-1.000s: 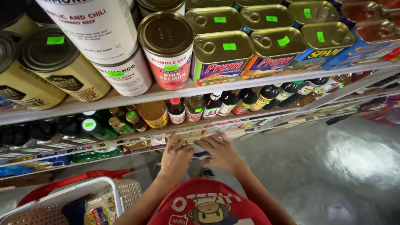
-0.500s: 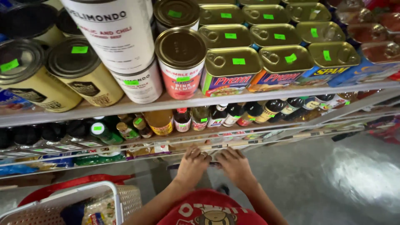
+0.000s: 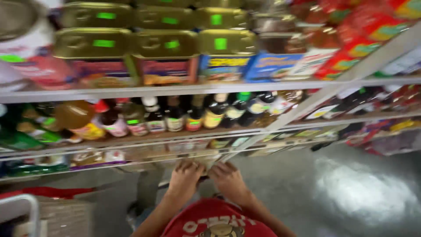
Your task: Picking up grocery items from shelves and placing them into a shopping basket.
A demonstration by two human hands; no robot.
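My left hand (image 3: 184, 180) and my right hand (image 3: 229, 181) reach down side by side to the lowest shelf (image 3: 144, 154) of a store rack. Their fingers touch something small and pale at the shelf's front edge; motion blur hides what it is and whether either hand grips it. My red printed shirt (image 3: 217, 221) fills the bottom middle of the view. Above the hands stands a row of dark sauce bottles (image 3: 175, 116) with coloured labels.
Rectangular gold-lidded tins (image 3: 169, 57) with green stickers line the top shelf. Green bottles (image 3: 22, 134) stand at the left. A shopping basket's white rim (image 3: 26, 210) shows at the bottom left. Glossy grey floor (image 3: 351, 193) stretches to the right along the rack.
The view has swung right and blurred, so the large round cans at the left have mostly left the frame. My hands stay together at the low shelf, slightly further right.
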